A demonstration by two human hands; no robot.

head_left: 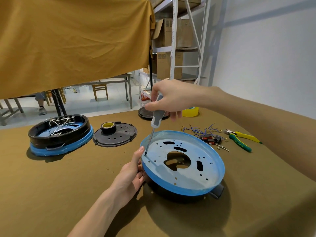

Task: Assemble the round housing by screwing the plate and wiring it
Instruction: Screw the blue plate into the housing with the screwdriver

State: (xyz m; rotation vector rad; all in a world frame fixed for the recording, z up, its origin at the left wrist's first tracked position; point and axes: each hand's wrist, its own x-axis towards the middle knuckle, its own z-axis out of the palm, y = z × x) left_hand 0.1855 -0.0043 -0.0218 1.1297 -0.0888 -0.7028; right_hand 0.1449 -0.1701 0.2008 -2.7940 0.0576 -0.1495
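A round blue plate (186, 171) with many holes lies on top of a black housing (217, 190) in front of me. My right hand (169, 98) grips the grey and white handle of a screwdriver (154, 124). Its tip stands in a hole near the plate's left rim. My left hand (132, 173) holds that left rim, thumb up beside the tip. Blue wires with brass terminals (200, 130) and small black and red parts (211, 139) lie beyond the plate.
A second black and blue housing (59, 134) with white wires sits at the left. A black cover (116, 135) carries a roll of black tape (109, 126). Yellow-green pliers (242, 138) and yellow tape (190, 112) lie at the right. Another black disc (145, 113) lies behind.
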